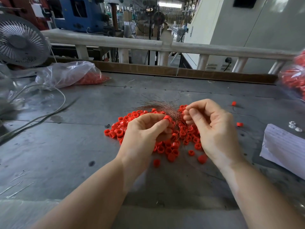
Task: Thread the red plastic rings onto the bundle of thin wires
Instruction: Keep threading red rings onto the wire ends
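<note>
Above the pile of red rings (165,138) on the tabletop (66,146), the left hand (145,131) pinches one ring (168,118) at the wire bundle (162,107), which fans up-left; the right hand (212,126), just right, pinches the strands.

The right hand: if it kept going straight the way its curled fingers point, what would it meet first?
Probably the bundle of thin wires just left of the right hand's fingertips, then the left hand pinching a red ring. Depth is unclear, so it might pass just above them.
</note>
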Motion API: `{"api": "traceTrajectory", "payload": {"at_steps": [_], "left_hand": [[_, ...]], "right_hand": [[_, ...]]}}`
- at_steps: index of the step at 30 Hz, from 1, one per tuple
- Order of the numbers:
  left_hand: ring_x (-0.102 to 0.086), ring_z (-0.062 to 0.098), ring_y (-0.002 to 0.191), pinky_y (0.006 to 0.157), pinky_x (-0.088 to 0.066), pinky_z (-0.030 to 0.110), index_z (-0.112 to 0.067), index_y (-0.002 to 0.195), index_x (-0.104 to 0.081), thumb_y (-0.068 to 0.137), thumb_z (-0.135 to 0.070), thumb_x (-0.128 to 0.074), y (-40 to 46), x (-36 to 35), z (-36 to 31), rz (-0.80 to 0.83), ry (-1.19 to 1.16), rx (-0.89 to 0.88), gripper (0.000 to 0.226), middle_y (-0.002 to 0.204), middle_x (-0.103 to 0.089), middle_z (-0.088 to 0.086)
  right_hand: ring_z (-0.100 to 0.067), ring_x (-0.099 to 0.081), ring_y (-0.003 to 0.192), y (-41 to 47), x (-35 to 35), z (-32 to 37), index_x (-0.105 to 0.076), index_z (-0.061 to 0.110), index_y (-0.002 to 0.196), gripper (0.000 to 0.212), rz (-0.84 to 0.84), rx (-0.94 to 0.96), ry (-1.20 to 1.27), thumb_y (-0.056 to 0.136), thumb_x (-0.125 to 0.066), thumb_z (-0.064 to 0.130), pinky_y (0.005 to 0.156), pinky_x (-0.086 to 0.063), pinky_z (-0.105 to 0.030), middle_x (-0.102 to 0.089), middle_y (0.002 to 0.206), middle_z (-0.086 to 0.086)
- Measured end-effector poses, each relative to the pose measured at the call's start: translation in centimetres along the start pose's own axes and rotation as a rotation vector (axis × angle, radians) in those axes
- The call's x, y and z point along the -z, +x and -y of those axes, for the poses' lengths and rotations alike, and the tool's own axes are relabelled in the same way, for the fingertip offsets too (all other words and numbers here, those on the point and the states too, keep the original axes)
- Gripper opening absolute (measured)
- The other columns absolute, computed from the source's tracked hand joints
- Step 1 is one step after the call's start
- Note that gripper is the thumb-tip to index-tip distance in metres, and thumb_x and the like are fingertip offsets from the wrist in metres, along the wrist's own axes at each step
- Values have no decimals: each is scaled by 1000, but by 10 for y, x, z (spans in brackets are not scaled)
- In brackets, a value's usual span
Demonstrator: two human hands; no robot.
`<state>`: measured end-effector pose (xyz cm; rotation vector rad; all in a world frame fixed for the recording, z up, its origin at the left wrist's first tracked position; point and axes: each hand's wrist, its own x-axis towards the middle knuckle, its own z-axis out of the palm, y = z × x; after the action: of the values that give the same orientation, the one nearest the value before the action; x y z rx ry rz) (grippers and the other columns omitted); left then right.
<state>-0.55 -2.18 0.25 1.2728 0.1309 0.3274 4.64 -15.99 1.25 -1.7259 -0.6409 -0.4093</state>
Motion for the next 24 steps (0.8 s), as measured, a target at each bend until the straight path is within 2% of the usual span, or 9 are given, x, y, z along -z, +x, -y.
{"api": "traceTrajectory", "payload": {"at_steps": [5,8,13,17,20,24], "left_hand": [[-62,9,56,57,-54,20,-5,79,-66,83,-2,-61,0,-2,-2,70,-167,89,7,65,-65,6],[-63,10,57,56,-54,20,-6,76,-66,81,0,-61,0,-2,-3,64,-197,93,9,62,-66,6],[-64,9,56,53,-53,19,-8,72,-67,80,4,-62,0,-1,-3,51,-152,57,15,61,-66,4],[-62,10,58,57,-55,22,-9,75,-66,81,0,-64,-2,-2,-3,64,-58,19,11,62,-65,4],[-63,10,59,58,-56,23,-10,75,-65,81,-2,-65,-3,-2,-3,73,-24,4,10,62,-65,3],[-65,12,60,58,-56,23,-9,75,-65,79,-1,-67,-3,-1,-4,56,-32,0,9,66,-67,7]], "right_hand": [[-11,-67,82,0,-1,2,-64,9,90,15,-8,4,60,92,-53,-1,78,-53,-22,-70,84,-1],[-10,-68,86,0,-2,3,-64,11,89,19,-34,27,117,91,-53,-4,79,-53,-21,-70,87,1],[-13,-68,89,1,-2,5,-63,17,87,25,-67,72,188,91,-52,-5,79,-51,-19,-70,91,1],[-16,-68,91,1,0,6,-62,18,87,25,-87,93,197,91,-51,-5,80,-51,-21,-70,93,0],[-13,-67,88,0,0,7,-63,18,89,22,-101,94,108,92,-53,-2,80,-50,-19,-69,91,0],[-14,-59,88,-1,4,6,-65,15,93,11,-181,239,-248,90,-58,7,84,-42,-19,-62,87,8]]}}
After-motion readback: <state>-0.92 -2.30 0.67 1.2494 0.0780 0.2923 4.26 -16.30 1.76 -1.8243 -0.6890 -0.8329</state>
